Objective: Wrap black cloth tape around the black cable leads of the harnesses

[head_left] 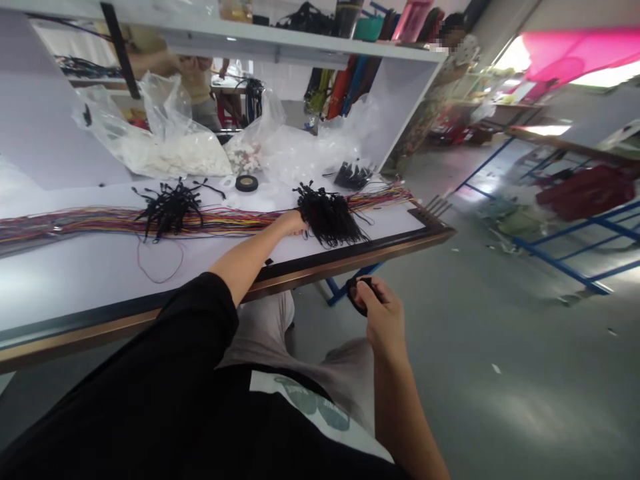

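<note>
My left hand (294, 224) reaches across the bench to the left edge of a pile of short black cables (330, 217). Its fingers are curled at the pile, and what they pinch, if anything, is too small to make out. In front of the bench edge, above the floor, my right hand (385, 310) is closed round a roll of black tape (356, 297). A long bundle of coloured wires (230, 221) runs along the bench under the cables. Farther left, a second cluster of black cables (171, 208) lies across those wires.
Another tape roll (247, 183) lies behind the wires. Plastic bags of white parts (170, 150) stand at the back, under a shelf (300, 45). Metal prongs (434, 208) stick up at the bench's right end. A person (457, 63) is in the background.
</note>
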`<state>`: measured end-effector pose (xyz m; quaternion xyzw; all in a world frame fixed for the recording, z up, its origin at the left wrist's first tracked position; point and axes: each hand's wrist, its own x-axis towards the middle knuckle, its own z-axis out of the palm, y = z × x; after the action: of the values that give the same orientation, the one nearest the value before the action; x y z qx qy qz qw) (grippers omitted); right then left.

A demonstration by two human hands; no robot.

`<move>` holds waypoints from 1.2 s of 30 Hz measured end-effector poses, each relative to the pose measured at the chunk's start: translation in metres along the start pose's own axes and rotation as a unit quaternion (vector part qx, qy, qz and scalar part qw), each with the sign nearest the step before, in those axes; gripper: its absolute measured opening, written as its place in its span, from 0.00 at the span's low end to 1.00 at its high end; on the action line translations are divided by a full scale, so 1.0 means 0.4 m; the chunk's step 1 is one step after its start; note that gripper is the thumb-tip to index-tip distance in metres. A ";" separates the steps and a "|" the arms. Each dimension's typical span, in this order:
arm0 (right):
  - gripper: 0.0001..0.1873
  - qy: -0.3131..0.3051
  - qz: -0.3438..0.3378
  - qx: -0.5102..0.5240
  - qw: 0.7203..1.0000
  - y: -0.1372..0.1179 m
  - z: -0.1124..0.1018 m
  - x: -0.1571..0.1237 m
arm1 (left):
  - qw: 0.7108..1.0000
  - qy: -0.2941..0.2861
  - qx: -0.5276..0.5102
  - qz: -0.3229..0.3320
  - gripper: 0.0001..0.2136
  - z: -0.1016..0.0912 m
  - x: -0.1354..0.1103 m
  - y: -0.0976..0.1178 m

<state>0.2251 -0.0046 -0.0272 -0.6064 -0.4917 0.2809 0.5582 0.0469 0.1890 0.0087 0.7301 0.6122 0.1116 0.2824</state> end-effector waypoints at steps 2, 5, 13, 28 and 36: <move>0.14 -0.004 0.008 -0.002 1.000 0.010 0.000 0.003 | 0.999 0.008 0.032 -0.022 0.10 -0.030 -0.001 -0.022; 0.14 -0.022 0.023 0.023 0.999 0.014 0.019 0.007 | 0.993 0.079 0.074 -0.044 0.17 -0.059 0.001 -0.035; 0.15 -0.044 0.037 0.040 0.998 -0.005 0.038 -0.008 | 0.987 0.143 0.065 -0.017 0.12 -0.015 0.056 -0.001; 0.19 -0.065 0.003 0.037 0.997 -0.002 0.060 0.008 | 0.953 0.260 -0.115 0.104 0.09 -0.221 -0.107 0.000; 0.25 -0.148 -0.056 0.037 0.987 -0.075 0.089 -0.023 | 0.877 -0.007 -0.472 0.083 0.05 -0.006 -0.377 0.023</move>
<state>0.1814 -0.0020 -0.0082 -0.5084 -0.5911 0.3541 0.5164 0.0194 0.0446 0.0433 0.5591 0.4216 0.4056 0.5875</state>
